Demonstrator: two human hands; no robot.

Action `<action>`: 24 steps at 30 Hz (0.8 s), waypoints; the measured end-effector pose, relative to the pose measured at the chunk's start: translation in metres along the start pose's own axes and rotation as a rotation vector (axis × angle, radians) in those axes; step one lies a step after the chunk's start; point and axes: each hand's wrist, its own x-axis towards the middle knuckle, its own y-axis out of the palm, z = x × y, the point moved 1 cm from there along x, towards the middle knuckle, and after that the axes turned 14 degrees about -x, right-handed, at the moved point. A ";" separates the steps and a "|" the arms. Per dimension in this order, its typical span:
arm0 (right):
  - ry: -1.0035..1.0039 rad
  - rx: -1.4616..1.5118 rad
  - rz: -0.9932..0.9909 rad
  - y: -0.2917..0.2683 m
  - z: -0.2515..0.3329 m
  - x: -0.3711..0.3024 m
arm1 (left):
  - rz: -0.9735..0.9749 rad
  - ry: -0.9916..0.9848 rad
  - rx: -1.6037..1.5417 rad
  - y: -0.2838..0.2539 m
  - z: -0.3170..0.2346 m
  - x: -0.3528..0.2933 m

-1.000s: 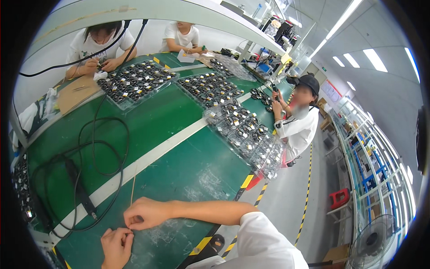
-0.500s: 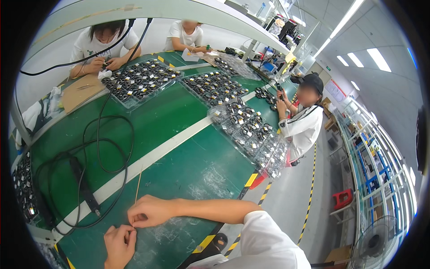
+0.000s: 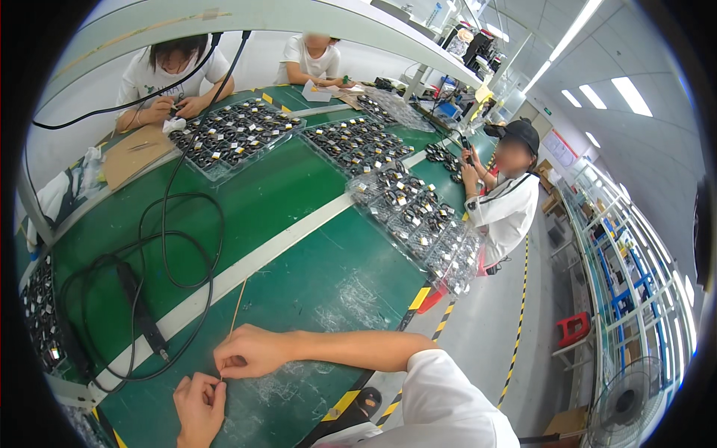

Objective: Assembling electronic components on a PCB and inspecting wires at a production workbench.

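The person is wearing a plain white top point(image 3: 478, 431), its loose, creased sleeve point(image 3: 441, 384) ending around the right elbow point(image 3: 424, 347). The left hand point(image 3: 199, 407) and right hand point(image 3: 252, 352) are showing bare. A dark shoe point(image 3: 369, 401) is peeking out nearby.

The thin stick point(image 3: 238, 306) now leans further to the right than before.

The green-topped workbench point(image 3: 299, 272) is carrying clear plastic trays point(image 3: 216, 177) filled with small black labelled parts point(image 3: 239, 134); a black corded handheld tool point(image 3: 142, 306) is lying leftward, and a brown cardboard sheet point(image 3: 123, 168) is resting farther back.
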 end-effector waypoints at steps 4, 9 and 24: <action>0.002 -0.013 -0.004 -0.001 0.001 0.000 | -0.025 -0.041 -0.029 0.001 0.003 -0.001; -0.007 -0.007 -0.004 0.000 0.000 0.000 | 0.017 0.052 0.004 -0.001 0.006 0.000; -0.022 -0.068 -0.068 0.006 -0.008 -0.002 | 0.041 0.059 -0.010 0.002 0.010 -0.001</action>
